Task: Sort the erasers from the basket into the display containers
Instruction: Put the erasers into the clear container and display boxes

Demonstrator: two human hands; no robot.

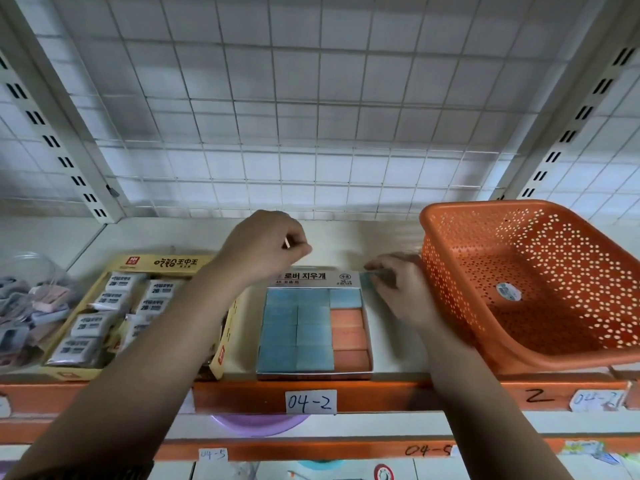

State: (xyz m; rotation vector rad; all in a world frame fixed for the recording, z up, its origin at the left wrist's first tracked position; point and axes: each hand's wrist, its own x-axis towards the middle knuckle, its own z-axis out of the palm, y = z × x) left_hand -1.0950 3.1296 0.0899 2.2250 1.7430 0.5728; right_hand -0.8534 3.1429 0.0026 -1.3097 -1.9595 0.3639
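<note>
Beside basket [446, 289] — right hand [405, 294] on blue eraser [371, 276]; left forearm [166, 341] across yellow box [173, 262]

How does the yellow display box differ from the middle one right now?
The yellow display box holds white-sleeved erasers lying loosely; the middle box holds blue and orange erasers packed in tight rows. The yellow box's header is yellow, the middle box's white. Both stand on the same shelf.

Shelf-edge label [310, 402] reads "04-2"; the eraser box header [311, 277] reads "로버 지우개".
</note>
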